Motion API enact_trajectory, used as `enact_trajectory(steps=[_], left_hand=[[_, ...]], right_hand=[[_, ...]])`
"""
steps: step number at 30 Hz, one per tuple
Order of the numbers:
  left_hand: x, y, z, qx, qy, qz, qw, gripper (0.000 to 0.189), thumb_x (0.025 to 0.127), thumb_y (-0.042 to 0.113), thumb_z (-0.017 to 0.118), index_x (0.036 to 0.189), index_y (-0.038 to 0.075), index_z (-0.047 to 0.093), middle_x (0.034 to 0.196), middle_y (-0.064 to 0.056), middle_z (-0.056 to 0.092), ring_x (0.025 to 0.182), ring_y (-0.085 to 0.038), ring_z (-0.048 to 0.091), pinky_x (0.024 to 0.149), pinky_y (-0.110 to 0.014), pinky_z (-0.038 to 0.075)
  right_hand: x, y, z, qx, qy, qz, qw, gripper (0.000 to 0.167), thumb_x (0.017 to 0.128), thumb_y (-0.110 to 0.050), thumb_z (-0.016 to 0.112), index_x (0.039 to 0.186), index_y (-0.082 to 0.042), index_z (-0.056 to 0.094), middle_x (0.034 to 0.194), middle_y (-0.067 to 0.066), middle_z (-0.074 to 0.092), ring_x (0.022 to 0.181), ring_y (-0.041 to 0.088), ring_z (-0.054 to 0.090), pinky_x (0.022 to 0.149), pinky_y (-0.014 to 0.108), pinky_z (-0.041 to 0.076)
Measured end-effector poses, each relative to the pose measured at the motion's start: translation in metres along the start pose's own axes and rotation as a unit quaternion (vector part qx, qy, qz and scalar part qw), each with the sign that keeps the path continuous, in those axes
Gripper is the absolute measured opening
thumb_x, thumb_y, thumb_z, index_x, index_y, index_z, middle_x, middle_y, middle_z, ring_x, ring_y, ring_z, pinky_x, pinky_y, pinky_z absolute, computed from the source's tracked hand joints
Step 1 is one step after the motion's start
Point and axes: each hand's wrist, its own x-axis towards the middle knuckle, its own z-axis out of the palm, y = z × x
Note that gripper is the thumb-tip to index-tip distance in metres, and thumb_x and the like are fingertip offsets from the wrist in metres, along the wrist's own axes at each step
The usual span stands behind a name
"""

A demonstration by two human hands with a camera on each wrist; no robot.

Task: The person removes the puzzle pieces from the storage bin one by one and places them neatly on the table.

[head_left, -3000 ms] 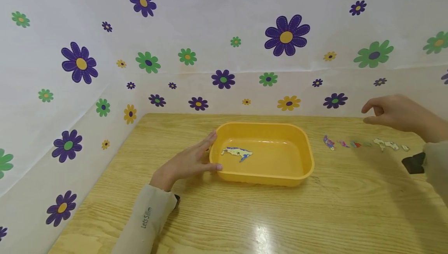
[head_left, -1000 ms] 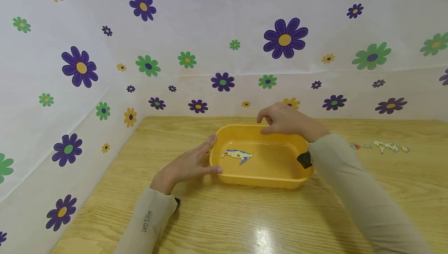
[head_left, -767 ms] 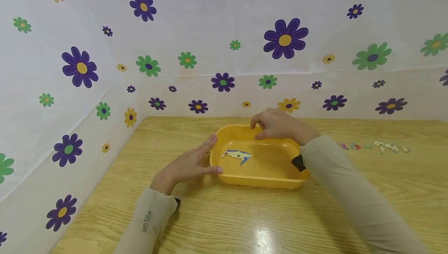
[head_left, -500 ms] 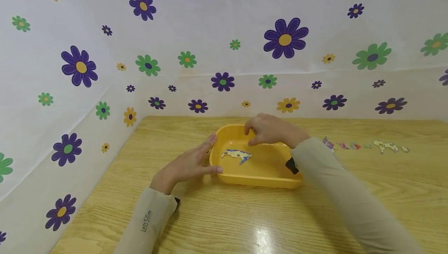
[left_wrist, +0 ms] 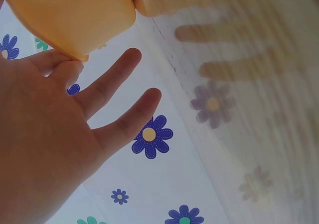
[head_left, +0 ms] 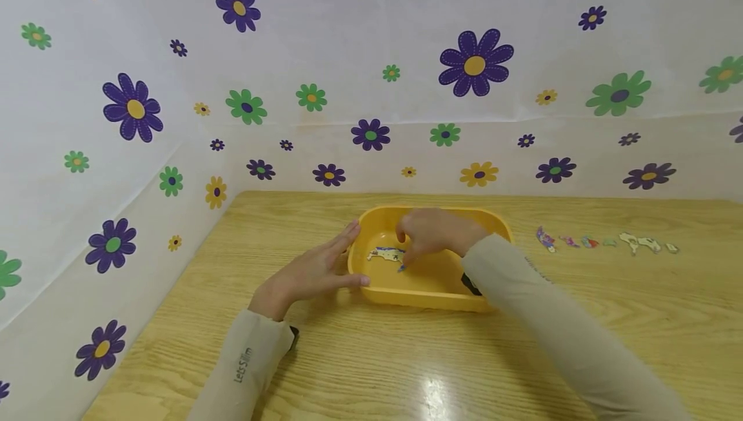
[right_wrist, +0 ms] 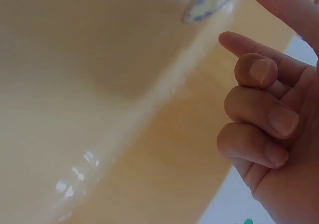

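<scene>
In the head view a flat cream-and-blue cut-out piece (head_left: 384, 253) lies at the left of a yellow plastic tub (head_left: 429, 300). My left hand (head_left: 310, 276) rests at the tub's left side, thumb on the near rim and fingers spread along the wall. My right hand (head_left: 435, 233) reaches down inside the tub, its fingertips by the piece's right end, partly covering it. In the right wrist view thumb and index finger are extended and apart, the other fingers curled. The piece's blue-and-white tip (right_wrist: 212, 2) shows beyond them, with a gap between.
To the right of the tub, several small flat pieces lie in a row on the wooden table (head_left: 580, 331), among them a purple one (head_left: 545, 239), a red one (head_left: 589, 242) and a cream one (head_left: 638, 242). Behind stands a white flower-printed sheet (head_left: 418, 21).
My right hand has moved left from above the row of small pieces, then lowered into the tub beside the cream-and-blue piece. The left hand and the tub have stayed put.
</scene>
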Motion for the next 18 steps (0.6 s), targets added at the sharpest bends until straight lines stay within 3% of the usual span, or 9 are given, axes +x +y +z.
enact_trajectory(steps=[2,11,18], left_hand=[[0.0,0.0,0.0,0.003,0.0,0.002,1.0,0.102,0.09,0.065,0.065,0.165,0.02,0.011,0.169,0.006,0.003,0.153,-0.031,0.017,0.12,-0.056,0.02],[0.001,-0.002,0.0,0.005,0.0,0.003,1.0,0.102,0.09,0.065,0.065,0.165,0.021,0.01,0.17,0.005,0.003,0.153,-0.031,0.016,0.121,-0.055,0.019],[0.001,-0.003,0.001,0.006,0.0,0.006,1.0,0.102,0.091,0.065,0.064,0.165,0.02,0.01,0.17,0.004,0.003,0.153,-0.03,0.016,0.121,-0.055,0.019]], right_hand=[[0.001,-0.002,0.001,0.0,-0.006,0.006,1.0,0.043,0.085,-0.037,0.082,0.108,-0.002,0.071,0.104,0.006,0.069,0.087,0.019,0.06,0.083,0.035,0.055],[0.004,-0.006,0.007,-0.015,-0.017,0.033,0.9992,0.043,0.08,-0.046,0.082,0.093,-0.009,0.065,0.085,-0.002,0.058,0.078,0.015,0.051,0.069,0.028,0.048],[0.01,-0.009,0.012,-0.043,-0.03,0.034,0.998,0.039,0.082,-0.045,0.081,0.083,-0.013,0.059,0.077,-0.002,0.053,0.069,0.013,0.046,0.06,0.026,0.04]])
